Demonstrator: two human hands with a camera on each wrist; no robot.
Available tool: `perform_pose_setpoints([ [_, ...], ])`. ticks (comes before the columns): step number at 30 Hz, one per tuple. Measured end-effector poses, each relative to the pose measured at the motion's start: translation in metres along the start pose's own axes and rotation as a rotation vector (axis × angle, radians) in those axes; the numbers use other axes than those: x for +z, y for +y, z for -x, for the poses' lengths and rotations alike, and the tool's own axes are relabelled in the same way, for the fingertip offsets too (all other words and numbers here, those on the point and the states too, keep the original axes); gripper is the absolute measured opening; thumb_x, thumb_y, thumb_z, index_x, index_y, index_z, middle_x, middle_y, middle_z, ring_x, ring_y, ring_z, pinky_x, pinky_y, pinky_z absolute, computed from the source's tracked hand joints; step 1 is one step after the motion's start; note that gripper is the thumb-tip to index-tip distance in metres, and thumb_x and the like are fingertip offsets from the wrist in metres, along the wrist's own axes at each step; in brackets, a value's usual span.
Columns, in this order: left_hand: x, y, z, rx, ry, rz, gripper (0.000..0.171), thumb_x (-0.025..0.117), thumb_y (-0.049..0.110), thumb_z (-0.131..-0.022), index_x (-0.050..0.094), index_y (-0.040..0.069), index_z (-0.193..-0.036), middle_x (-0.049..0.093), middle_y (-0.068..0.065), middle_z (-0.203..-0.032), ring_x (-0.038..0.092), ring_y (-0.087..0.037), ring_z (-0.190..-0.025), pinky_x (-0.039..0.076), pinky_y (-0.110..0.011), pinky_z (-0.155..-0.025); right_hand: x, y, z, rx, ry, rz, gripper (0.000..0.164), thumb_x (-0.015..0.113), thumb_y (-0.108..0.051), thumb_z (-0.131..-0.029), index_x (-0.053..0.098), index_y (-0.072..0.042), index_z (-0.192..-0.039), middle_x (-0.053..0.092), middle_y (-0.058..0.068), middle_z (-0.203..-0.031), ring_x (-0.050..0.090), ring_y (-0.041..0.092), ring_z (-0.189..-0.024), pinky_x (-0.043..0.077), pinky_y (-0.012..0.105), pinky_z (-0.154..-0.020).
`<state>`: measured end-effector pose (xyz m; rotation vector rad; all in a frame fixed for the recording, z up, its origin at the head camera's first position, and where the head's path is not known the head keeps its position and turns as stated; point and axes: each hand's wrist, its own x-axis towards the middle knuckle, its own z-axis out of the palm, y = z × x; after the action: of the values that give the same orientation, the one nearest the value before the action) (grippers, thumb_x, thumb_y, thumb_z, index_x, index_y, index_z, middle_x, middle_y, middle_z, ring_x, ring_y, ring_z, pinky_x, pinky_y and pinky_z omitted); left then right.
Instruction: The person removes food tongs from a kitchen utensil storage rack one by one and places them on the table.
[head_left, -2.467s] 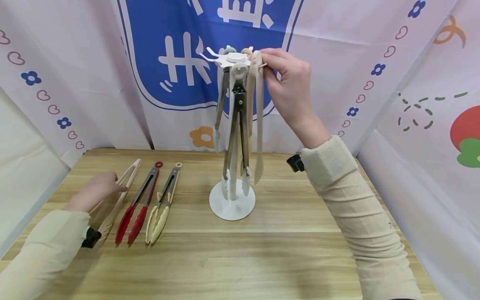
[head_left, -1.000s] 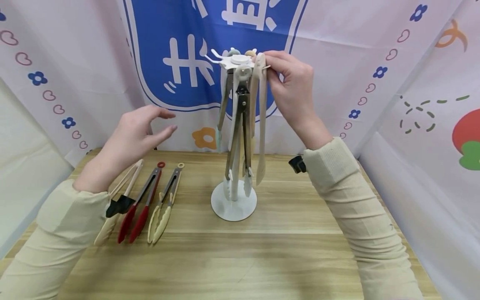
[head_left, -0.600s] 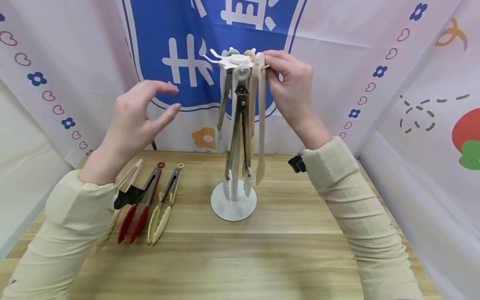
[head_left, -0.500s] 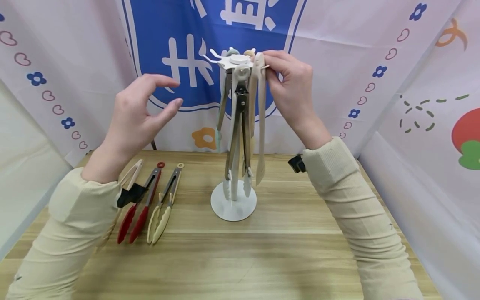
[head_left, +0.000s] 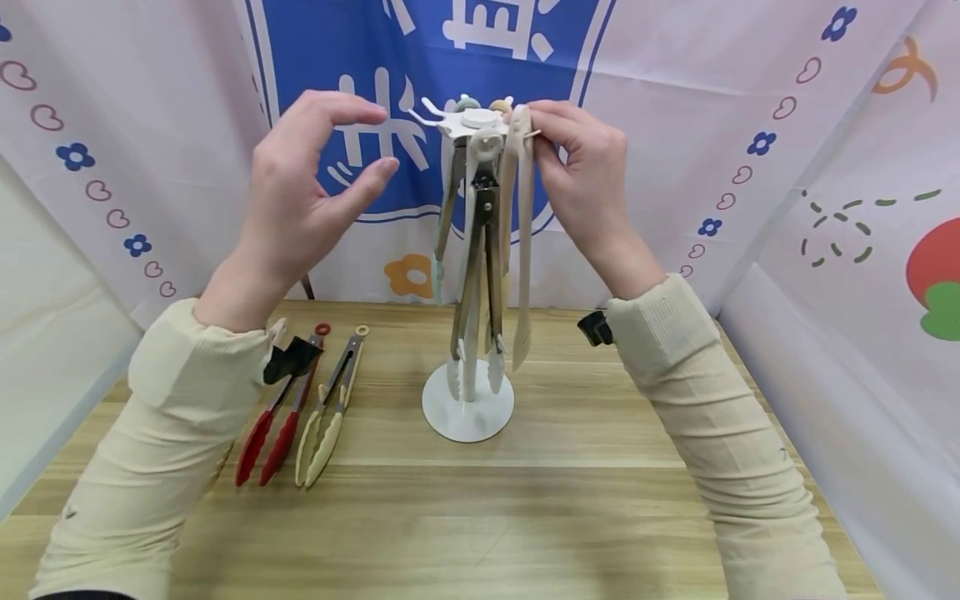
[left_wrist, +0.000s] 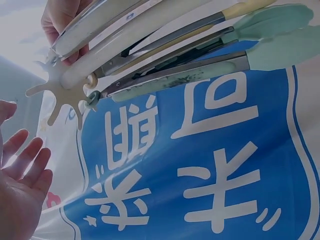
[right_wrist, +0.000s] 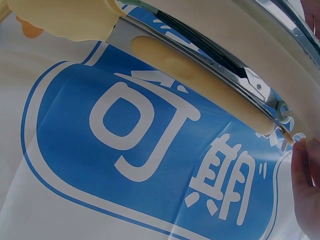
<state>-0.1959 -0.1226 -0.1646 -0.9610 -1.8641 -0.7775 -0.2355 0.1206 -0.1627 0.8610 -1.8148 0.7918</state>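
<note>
Hanging from the right side of the white rack (head_left: 480, 425), the beige tongs (head_left: 522, 250) point straight down, their tips seemingly above the worktop (head_left: 600, 517), nearer its back edge. The right hand (head_left: 581, 158) is at their head, thumb and forefinger bent and, it appears, clamped on it beside the hook; the exact contact is partly hidden. That hand has kept its place, while the left hand (head_left: 300, 179) has climbed from lower down, above the worktop's left side, almost to the rack's top. Its fingers are apart, holding nothing, near the bare hooks (left_wrist: 56, 111) without touching them. So, I judge, attention has shifted to the rack itself, with no further pair being carried over. From those left fingers, the beige tongs are across the rack. White tongs (head_left: 487, 205) hang beside them; red tongs (head_left: 278, 446) and cream tongs (head_left: 326, 446) lie toward the worktop's left edge.
</note>
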Motion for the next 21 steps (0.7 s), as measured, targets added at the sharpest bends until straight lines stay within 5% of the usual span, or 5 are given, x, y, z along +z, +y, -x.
perform_pose_setpoints([
  [11,0.012,-0.009,-0.014,0.114,-0.053,-0.023,0.032,0.059,0.011,-0.087,0.053,-0.008,-0.113,0.057,-0.023,-0.111,0.049,-0.029,-0.113,0.032,-0.029,-0.102,0.001,0.0,0.0,-0.003,0.011,-0.004,0.021,0.052,0.007,-0.084,0.071,0.001,-0.09,0.069,0.013,-0.091,0.059,0.016,-0.072,0.032,0.016,-0.056],
  [14,0.017,-0.009,-0.018,0.124,-0.067,-0.029,0.032,0.057,0.011,-0.089,0.053,-0.009,-0.113,0.056,-0.023,-0.111,0.048,-0.03,-0.114,0.029,-0.029,-0.105,0.001,0.0,0.0,0.0,0.019,-0.018,0.021,0.053,0.008,-0.083,0.071,0.001,-0.09,0.069,0.012,-0.09,0.063,0.017,-0.081,0.037,0.017,-0.059],
  [21,0.026,-0.011,-0.028,0.079,-0.126,0.005,0.033,0.056,0.013,-0.089,0.053,-0.009,-0.114,0.056,-0.021,-0.114,0.049,-0.026,-0.111,0.032,-0.029,-0.101,0.0,-0.001,0.0,0.0,0.007,-0.021,0.021,0.052,0.007,-0.085,0.071,0.002,-0.09,0.069,0.014,-0.092,0.06,0.017,-0.074,0.033,0.015,-0.056],
])
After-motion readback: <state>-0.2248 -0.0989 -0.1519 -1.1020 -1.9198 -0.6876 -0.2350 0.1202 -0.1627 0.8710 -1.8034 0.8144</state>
